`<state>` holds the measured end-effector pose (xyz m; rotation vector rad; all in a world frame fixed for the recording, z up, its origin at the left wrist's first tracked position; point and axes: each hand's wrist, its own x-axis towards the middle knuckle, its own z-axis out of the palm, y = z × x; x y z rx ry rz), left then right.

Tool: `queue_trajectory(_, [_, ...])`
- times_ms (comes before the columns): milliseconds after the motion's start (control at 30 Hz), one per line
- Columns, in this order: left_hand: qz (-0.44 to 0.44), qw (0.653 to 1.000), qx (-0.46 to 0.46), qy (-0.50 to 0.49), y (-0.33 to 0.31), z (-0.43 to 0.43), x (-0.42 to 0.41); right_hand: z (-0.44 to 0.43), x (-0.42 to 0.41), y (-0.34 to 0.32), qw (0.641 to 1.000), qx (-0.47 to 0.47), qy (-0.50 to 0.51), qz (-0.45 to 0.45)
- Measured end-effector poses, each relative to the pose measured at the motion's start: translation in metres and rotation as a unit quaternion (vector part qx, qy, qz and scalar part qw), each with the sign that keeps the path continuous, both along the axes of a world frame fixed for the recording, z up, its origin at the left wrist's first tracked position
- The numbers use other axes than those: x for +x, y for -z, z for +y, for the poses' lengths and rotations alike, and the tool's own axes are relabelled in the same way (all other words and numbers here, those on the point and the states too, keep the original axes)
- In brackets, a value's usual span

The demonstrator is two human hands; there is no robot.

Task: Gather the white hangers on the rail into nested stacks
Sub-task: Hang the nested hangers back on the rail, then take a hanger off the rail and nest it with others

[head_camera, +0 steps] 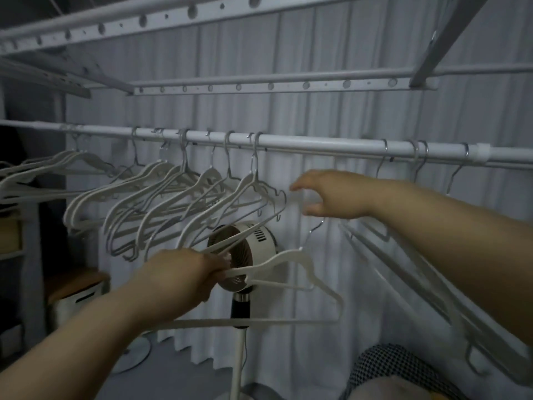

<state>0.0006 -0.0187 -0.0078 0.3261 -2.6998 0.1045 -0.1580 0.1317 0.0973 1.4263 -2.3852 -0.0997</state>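
Note:
Several white hangers (161, 194) hang in loose groups along the white rail (302, 144), left of its middle. A few more hangers (415, 264) hang at the right, partly behind my right forearm. My left hand (187, 272) grips the shoulder end of a white hanger (305, 272) held off the rail, below the hanging ones, its hook pointing up. It also touches the low end of a hanger on the rail. My right hand (326, 193) is raised under the rail with fingers spread, beside the rightmost hanger of the left group, holding nothing.
A round fan (253, 241) on a pole stands just behind the held hanger. A grey curtain (317, 105) forms the backdrop. Perforated drying bars (259, 85) run overhead. A wooden-topped box (78, 293) sits low at the left.

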Motion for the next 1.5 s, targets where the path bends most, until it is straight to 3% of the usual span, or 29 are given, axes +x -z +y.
queue_trajectory(67, [-0.003, 1.000, -0.016, 0.012, 0.003, -0.007, 0.021, -0.007, 0.014, 0.005, 0.994, 0.033, 0.021, -0.098])
queue_trajectory(167, [0.000, 0.999, 0.017, 0.035, 0.006, -0.022, 0.055, -0.014, 0.035, 0.005, 0.969, 0.007, 0.019, -0.247])
queue_trajectory(333, [-0.012, 0.984, 0.169, 0.062, 0.023, -0.051, 0.112, -0.013, 0.083, 0.008, 0.936, -0.010, 0.005, -0.352])
queue_trajectory(433, [0.013, 0.958, 0.273, 0.091, 0.034, -0.063, 0.133, -0.009, 0.114, 0.012, 0.896, -0.074, -0.002, -0.438])
queue_trajectory(533, [0.021, 0.947, 0.306, 0.099, 0.041, -0.063, 0.145, -0.004, 0.143, 0.019, 0.859, -0.120, -0.007, -0.497])
queue_trajectory(700, [0.080, 0.928, 0.350, 0.098, 0.055, -0.047, 0.153, 0.011, 0.183, 0.026, 0.837, -0.177, 0.043, -0.515])
queue_trajectory(833, [0.091, 0.910, 0.373, 0.156, 0.052, -0.014, 0.152, 0.022, 0.201, 0.027, 0.803, -0.240, 0.087, -0.538])
queue_trajectory(1100, [-0.033, 0.819, 0.518, 0.246, 0.029, 0.039, 0.152, 0.017, 0.208, 0.035, 0.743, -0.383, 0.104, -0.539])
queue_trajectory(1267, [-0.122, 0.826, 0.501, 0.228, 0.032, 0.049, 0.130, 0.008, 0.187, 0.044, 0.694, -0.480, 0.091, -0.528])
queue_trajectory(1500, [-0.020, 0.869, 0.456, 0.191, 0.037, 0.037, 0.071, -0.003, 0.135, 0.044, 0.672, -0.507, 0.078, -0.534])
